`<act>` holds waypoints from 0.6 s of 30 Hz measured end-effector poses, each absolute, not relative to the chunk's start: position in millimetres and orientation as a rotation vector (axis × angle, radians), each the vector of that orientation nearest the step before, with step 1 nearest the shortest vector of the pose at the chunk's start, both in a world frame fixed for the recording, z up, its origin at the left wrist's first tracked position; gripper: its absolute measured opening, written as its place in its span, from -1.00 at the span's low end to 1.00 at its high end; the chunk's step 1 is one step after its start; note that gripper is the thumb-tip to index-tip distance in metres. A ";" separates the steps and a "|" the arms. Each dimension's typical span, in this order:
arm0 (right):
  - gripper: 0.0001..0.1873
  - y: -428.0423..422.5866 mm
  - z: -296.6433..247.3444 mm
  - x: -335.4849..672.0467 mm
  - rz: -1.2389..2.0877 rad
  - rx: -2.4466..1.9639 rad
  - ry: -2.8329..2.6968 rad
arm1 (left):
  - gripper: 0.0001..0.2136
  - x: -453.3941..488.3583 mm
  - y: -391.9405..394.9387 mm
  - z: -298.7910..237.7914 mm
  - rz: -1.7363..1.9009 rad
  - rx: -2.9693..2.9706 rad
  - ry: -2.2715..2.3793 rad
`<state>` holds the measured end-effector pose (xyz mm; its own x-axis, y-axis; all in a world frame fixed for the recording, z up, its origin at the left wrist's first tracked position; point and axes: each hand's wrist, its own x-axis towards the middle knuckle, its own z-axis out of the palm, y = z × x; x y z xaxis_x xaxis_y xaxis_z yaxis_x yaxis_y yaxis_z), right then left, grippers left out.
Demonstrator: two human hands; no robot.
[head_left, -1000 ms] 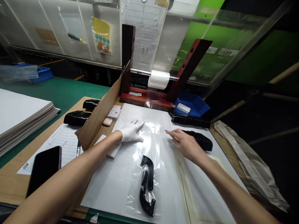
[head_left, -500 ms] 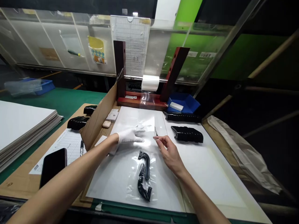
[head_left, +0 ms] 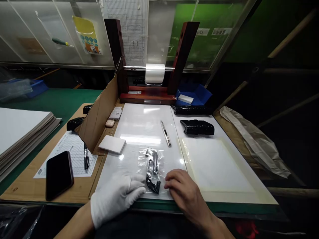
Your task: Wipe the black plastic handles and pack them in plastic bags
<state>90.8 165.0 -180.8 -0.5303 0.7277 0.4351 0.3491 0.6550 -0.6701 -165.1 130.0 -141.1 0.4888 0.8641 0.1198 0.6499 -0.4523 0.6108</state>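
A clear plastic bag (head_left: 142,161) lies on the white board, with glossy black curved plastic parts (head_left: 153,181) inside it. My left hand (head_left: 117,192), in a white glove, is at the bag's lower left edge, its thumb and fingers closing on the film. At the lower right edge, the curled fingertips of my bare right hand (head_left: 185,194) pinch the film. Beyond the bag, a utility knife (head_left: 165,133) rests on the board, touched by neither hand. A white block (head_left: 112,144) sits on the board's left side.
A film roll (head_left: 155,73) hangs on a bar between dark red posts. Black moulded parts (head_left: 198,127) lie at right, before a blue bin (head_left: 195,94). A cardboard flap (head_left: 99,116) stands at left, near a phone (head_left: 59,176), a pen (head_left: 86,157) and printed sheets.
My right hand has let go of the knife, which now lies on the board. Both hands have come back towards me to the bag's sides. The film under my left hand is gone; the view shifted.
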 end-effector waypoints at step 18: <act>-0.26 215.6 -214.4 50.8 0.473 -1.000 -2.398 | -0.40 -103.0 110.1 -173.2 0.402 2.057 1.703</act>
<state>50.8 215.6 -214.4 -0.6080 0.7316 0.3083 0.5597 0.6704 -0.4871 -103.0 110.1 -173.2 0.2006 0.9783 -0.0530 0.8512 -0.1472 0.5038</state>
